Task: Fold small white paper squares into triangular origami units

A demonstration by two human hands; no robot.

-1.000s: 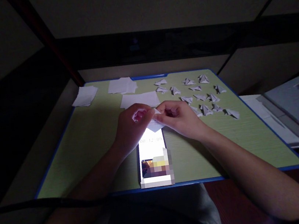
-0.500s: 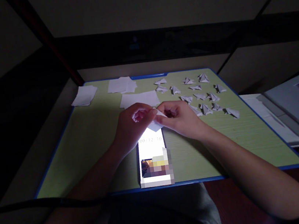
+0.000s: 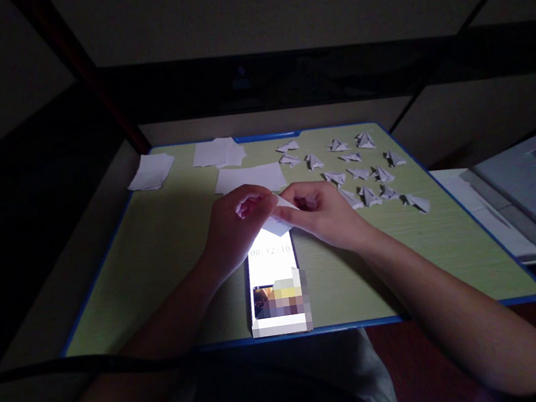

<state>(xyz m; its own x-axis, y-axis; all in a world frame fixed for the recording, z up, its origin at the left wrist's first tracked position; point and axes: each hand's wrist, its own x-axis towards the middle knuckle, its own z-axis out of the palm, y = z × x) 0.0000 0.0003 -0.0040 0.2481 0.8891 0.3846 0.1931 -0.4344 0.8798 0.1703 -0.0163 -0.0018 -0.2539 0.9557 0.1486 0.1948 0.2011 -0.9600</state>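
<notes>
Paper piece (image 3: 278, 223) stays pinched between left hand (image 3: 235, 229) and right hand (image 3: 322, 213), barely shifted, folded units (image 3: 363, 167) at two o'clock.

Left of the lit phone (image 3: 274, 280) the green mat (image 3: 158, 269) lies bare, open to a hand as far as its blue edge. Right of the phone the near mat is bare too. Beyond the phone, flat paper sheets (image 3: 249, 178) and a scatter of folded paper pieces (image 3: 363, 167) crowd the far side.
</notes>
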